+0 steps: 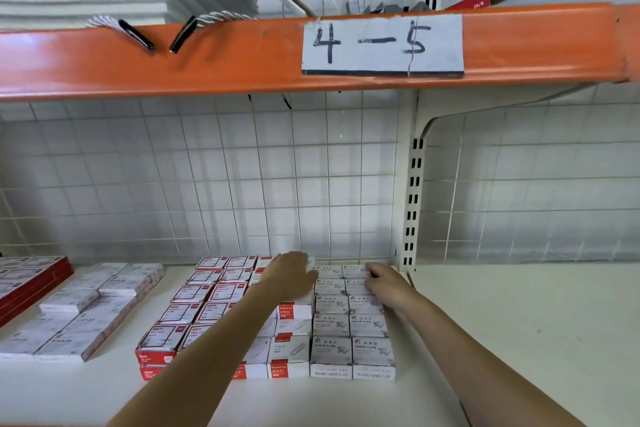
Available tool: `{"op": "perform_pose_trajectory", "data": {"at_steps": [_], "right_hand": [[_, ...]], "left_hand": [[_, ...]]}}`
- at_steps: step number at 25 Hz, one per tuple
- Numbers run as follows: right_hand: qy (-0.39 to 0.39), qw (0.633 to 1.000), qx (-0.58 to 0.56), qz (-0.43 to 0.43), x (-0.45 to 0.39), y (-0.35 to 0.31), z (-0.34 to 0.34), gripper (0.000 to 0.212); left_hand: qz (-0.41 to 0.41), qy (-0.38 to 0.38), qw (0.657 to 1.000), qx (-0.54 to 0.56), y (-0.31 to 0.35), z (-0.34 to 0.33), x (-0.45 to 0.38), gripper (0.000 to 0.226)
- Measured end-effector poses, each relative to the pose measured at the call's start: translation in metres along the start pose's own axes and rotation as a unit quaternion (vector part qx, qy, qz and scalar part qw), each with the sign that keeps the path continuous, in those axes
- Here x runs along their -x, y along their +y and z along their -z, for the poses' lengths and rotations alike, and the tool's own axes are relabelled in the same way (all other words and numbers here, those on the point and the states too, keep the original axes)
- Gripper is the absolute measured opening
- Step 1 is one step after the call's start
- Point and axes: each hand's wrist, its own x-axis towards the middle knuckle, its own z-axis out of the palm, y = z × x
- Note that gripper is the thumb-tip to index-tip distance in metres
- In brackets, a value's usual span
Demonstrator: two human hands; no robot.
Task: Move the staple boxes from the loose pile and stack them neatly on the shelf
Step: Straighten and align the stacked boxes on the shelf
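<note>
Rows of small boxes stand on the white shelf [502, 322]. Red-and-white boxes [180, 312] fill the middle rows, and grey paper clip boxes [349, 354] form two neat columns to their right. My left hand [291, 276] lies flat, fingers straight, on the back boxes of the middle rows. My right hand [384, 282] rests on the far end of the grey columns, its fingers curled over a back box. Flat white staple boxes [86, 308] lie in loose stacks at the left.
Dark red packs [27, 282] sit at the far left edge. An orange beam [207, 55] labelled 4-5 crosses overhead. A white slotted upright [414, 198] stands behind the grey boxes. A tiled wall backs the shelf.
</note>
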Motion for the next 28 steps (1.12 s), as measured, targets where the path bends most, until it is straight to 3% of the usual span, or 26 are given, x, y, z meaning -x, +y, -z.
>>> {"op": "perform_pose_trajectory", "data": {"at_steps": [6, 9, 15, 20, 23, 28], "right_hand": [[0.022, 0.997, 0.066, 0.034, -0.005, 0.006, 0.011, 0.013], [0.043, 0.994, 0.089, 0.045, -0.001, 0.006, 0.006, 0.010], [0.047, 0.994, 0.097, 0.034, 0.017, 0.008, 0.009, 0.013], [0.037, 0.988, 0.145, 0.038, 0.032, 0.008, 0.006, 0.019], [0.029, 0.989, 0.140, 0.041, 0.037, 0.004, 0.003, 0.019], [0.059, 0.981, 0.182, 0.039, 0.056, 0.014, 0.010, 0.029]], "left_hand": [[0.012, 0.053, 0.994, 0.094, -0.006, 0.005, 0.008, 0.036], [0.021, 0.099, 0.992, 0.076, -0.009, 0.005, 0.016, 0.044], [0.036, 0.120, 0.991, 0.053, 0.004, 0.004, 0.017, 0.042], [0.016, 0.141, 0.989, -0.038, 0.001, -0.013, 0.041, 0.054], [0.009, 0.143, 0.990, -0.020, 0.005, -0.011, 0.042, 0.047], [-0.026, 0.160, 0.987, 0.024, -0.006, -0.020, 0.062, 0.060]]}}
